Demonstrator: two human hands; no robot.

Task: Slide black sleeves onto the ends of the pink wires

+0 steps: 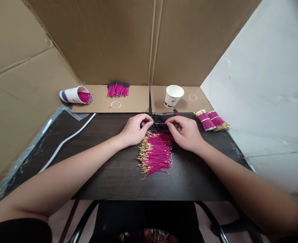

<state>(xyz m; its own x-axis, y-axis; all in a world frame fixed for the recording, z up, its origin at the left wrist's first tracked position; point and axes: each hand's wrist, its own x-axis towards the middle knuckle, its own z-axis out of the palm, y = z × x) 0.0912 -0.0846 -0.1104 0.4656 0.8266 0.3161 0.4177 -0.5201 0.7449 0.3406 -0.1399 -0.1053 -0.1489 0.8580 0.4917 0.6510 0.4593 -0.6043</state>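
Observation:
A short magenta wire with a gold-coloured tip [160, 123] stretches between my two hands. My left hand [138, 128] is closed in a pinch at its gold end. At the other end, my right hand [185, 131] pinches the magenta part. Directly beneath lies a heap of small black sleeves [158, 118]. Closer to me a loose pile of magenta wires [159, 152] is spread on the table, gold ends to the left and silvery ends to the right. A few black-tipped wires [176, 112] lie behind my right hand.
Banded wire bundles [212, 120] lie at the right of the dark table [98, 175]. On cardboard behind are black-tipped magenta wires [117, 89], an upright paper cup [173, 97], a tipped cup [71, 95] holding wires, and rubber bands [115, 102]. A white cable [68, 139] runs left.

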